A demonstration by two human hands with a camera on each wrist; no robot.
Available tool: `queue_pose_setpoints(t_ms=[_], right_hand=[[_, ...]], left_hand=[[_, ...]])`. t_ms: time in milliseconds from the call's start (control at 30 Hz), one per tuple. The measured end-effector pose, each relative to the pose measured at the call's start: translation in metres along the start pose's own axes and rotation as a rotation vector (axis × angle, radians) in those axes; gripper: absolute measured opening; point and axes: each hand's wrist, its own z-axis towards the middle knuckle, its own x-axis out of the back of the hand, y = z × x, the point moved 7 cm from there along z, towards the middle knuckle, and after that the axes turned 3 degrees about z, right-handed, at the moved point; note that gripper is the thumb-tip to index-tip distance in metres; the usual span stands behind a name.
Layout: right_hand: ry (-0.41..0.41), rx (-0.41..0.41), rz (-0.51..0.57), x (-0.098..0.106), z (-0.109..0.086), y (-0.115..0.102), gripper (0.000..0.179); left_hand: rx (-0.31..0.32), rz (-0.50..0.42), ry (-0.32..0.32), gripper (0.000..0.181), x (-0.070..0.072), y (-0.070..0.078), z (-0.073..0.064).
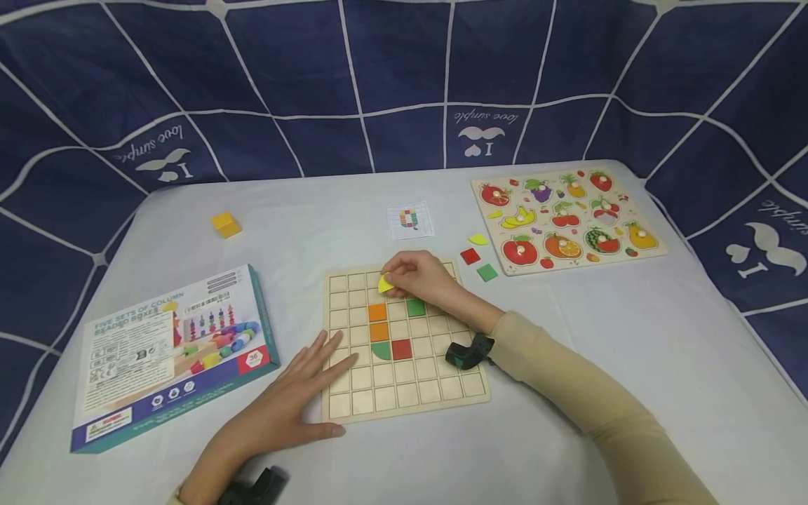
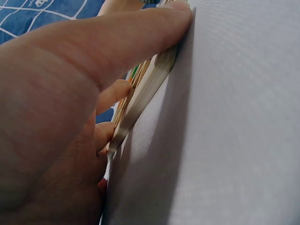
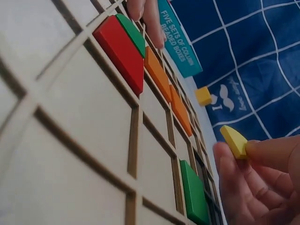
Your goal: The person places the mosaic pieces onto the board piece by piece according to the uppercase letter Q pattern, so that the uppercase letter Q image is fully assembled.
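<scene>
My right hand (image 1: 419,277) pinches a yellow quarter-round tile (image 3: 234,141) between thumb and finger, above the upper part of a wooden grid board (image 1: 406,412). Set in the board's cells are two orange tiles (image 1: 377,322), a green quarter-round tile (image 1: 381,351), a red square tile (image 1: 401,349) and a green square tile (image 1: 415,307). My left hand (image 1: 287,403) lies with fingers spread over the board's left edge, the thumb by its lower left corner. In the left wrist view, that thumb (image 2: 136,40) reaches along the board's side.
Right of the board lie loose yellow (image 1: 477,239), red (image 1: 470,256) and green (image 1: 487,272) tiles. Behind it is a pattern card (image 1: 410,221). A fruit puzzle board (image 1: 568,221) lies back right, a bead-set box (image 1: 177,354) left, and a yellow block (image 1: 226,224) back left.
</scene>
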Motion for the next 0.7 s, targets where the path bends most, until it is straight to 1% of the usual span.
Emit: queue_pose_setpoints(t_ms=[200,400,500,600,700], right_hand=[[0.038,0.033,-0.142,-0.002,0.007,-0.002,0.005],[0.048,0.094,-0.325,-0.007,0.009,-0.007,0.004],[0.035,0.122,-0.374,-0.01,0.009,-0.008,0.004],[0.021,0.144,-0.396,-0.012,0.009,-0.009,0.004],[-0.005,0.148,-0.413,-0.014,0.008,-0.009,0.004]], left_hand=[[-0.004,0.0,0.002,0.1,0.001,0.001,0.0],[-0.013,-0.002,0.006,0.1,0.001,0.001,0.0],[-0.009,0.0,0.003,0.1,0.0,0.001,0.0],[-0.008,-0.001,0.003,0.1,0.0,0.001,0.0],[-0.015,0.001,0.006,0.1,0.0,0.001,0.0]])
